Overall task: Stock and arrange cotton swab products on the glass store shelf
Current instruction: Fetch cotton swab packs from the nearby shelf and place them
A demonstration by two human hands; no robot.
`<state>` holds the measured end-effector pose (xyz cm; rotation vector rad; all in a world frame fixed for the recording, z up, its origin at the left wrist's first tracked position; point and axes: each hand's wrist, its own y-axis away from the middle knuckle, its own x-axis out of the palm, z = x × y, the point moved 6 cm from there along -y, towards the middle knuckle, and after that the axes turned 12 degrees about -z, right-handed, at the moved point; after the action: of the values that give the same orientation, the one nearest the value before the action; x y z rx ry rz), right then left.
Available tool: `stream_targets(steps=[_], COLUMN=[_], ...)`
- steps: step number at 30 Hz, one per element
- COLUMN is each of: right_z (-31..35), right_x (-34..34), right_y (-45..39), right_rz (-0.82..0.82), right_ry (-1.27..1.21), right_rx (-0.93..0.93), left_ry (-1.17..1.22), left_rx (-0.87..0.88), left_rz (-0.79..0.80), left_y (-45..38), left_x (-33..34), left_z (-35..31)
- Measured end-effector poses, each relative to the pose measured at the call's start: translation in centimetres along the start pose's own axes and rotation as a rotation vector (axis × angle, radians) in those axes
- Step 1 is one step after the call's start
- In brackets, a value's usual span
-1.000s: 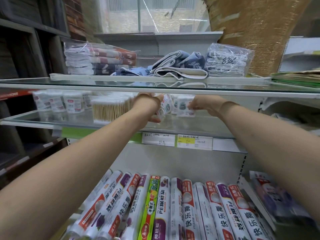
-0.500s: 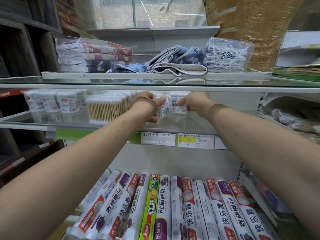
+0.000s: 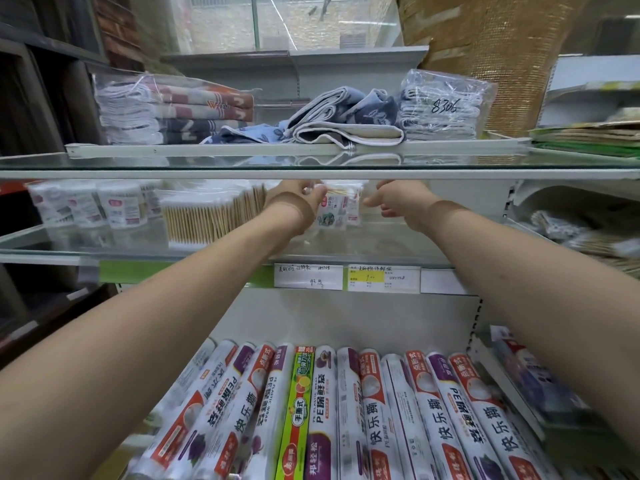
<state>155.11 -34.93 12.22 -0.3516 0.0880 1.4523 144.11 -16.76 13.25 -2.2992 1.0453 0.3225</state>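
We reach both arms into the middle glass shelf (image 3: 104,252) and work on the small cotton swab packs (image 3: 337,211) standing near its centre, just right of the flat bundle of wooden-stick swabs (image 3: 207,220). Our left hand (image 3: 294,202) grips the leftmost small pack, fingers curled round its upper edge. Our right hand (image 3: 398,199) hovers just beside the packs with fingers loosely extended, holding nothing. To do this step well, we judge that the left hand should set the pack upright with its printed face forward and its base flat on the glass, while the right hand steadies the neighbouring packs so the row does not topple. We should keep the wrists low, since the upper glass shelf (image 3: 485,173) sits close above, and align the packs over the price labels (image 3: 346,277).
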Motion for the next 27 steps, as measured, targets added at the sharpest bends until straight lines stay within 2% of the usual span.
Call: stream_targets(steps=[4,8,10,14,21,27], right_z=[-0.7,0.1,0.4,0.7,0.6,1.2], right_x=[-1.4,-0.5,0.1,0.6,0.2,1.4], right_y=[-0.7,0.9,1.8,2.0,1.2,2.3], right_rz=[-0.054,0.176,0.217,0.178,0.052,-0.020], right_ry=[-0.043,-0.035,0.038,0.169,0.321,0.359], right_rx=[0.023,-0.093,-0.172,-0.277,-0.295,-0.287], left_ry=[0.001,0.015,0.014,-0.013,-0.160,-0.123], left_rx=[0.018,0.023,0.011,0.013,0.042,0.014], left_rz=[0.084,0.017,0.004,0.054,-0.122,-0.095], left_y=[0.2,-0.7,-0.7,-0.5,-1.2,-1.0], left_x=[1.1,1.5,1.7,2.1,-0.5,-2.1], left_z=[-0.8,-1.1,-1.3,-1.7,0.0,1.3])
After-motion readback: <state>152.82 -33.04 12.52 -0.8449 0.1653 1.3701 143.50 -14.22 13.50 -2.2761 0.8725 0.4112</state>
